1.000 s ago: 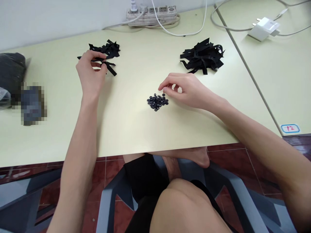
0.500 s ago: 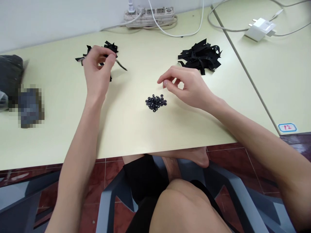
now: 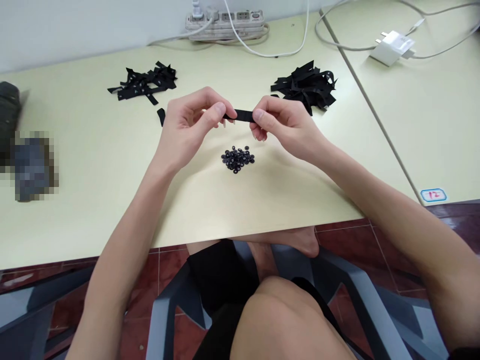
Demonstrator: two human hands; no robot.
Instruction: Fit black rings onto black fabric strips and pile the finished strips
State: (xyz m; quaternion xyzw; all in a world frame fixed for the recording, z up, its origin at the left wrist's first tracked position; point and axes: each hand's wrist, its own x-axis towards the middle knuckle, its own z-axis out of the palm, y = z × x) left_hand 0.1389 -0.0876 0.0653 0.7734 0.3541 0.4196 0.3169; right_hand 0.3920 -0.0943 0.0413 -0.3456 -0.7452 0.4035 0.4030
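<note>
A short black fabric strip (image 3: 244, 115) is stretched level between my two hands, above the table. My left hand (image 3: 195, 120) pinches its left end between thumb and fingers. On the other end, my right hand (image 3: 281, 122) has its thumb and forefinger closed. Just below the strip lies a small heap of round black buttons (image 3: 237, 159). Beyond my left hand is a loose pile of black strips (image 3: 148, 84), some with small pale spots. A bigger pile of black strips (image 3: 305, 85) sits behind my right hand, which hides part of its near edge.
A power strip (image 3: 225, 25) with plugs and white cables stands by the wall. At the right back lies a white charger (image 3: 392, 48). A dark bag (image 3: 8, 120) and a blurred-out object (image 3: 33, 167) are at the left. The table's front edge runs above my knees.
My left hand has come right and down from the left pile, carrying the strip to my right hand. My right hand has closed on its other end.
</note>
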